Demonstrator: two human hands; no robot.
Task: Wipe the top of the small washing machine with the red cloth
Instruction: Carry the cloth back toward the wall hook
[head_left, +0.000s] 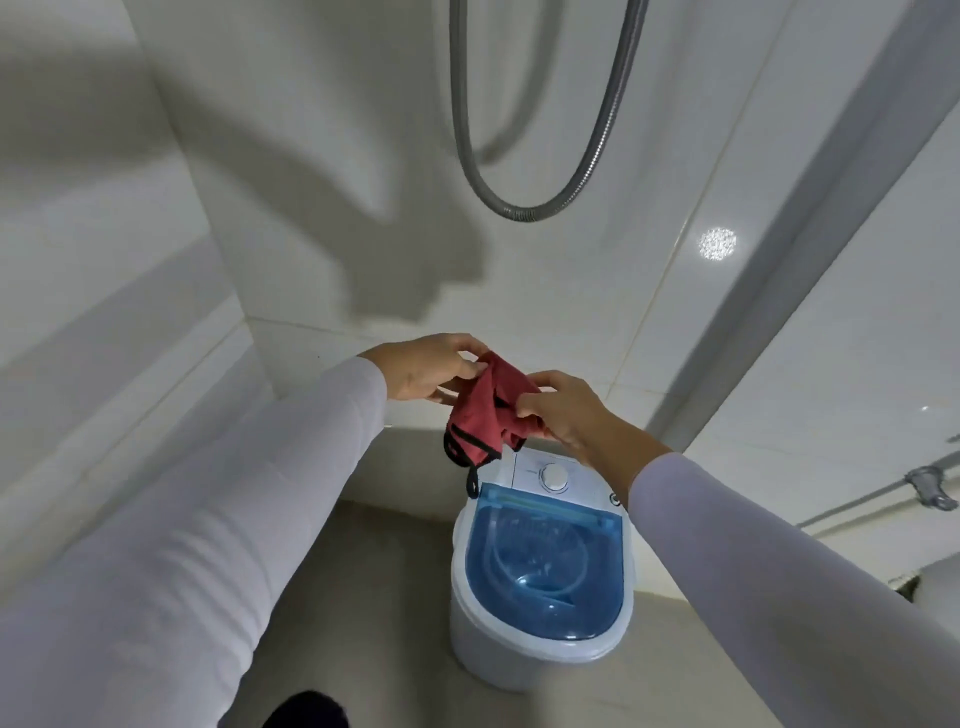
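Observation:
The small white washing machine (488, 644) stands on the floor below my arms. It has a clear blue lid (545, 566) and a white control panel with a round dial (554, 476) at its far end. A red cloth (480, 410) with dark edging hangs bunched in the air above the panel. My left hand (423, 371) pinches its upper left part. My right hand (569, 410) grips its right side. The cloth does not touch the machine.
White tiled walls close in behind and on both sides. A metal shower hose (519, 210) loops down the back wall. A pipe with a valve (930, 486) runs along the right wall. Beige floor (395, 571) surrounds the machine.

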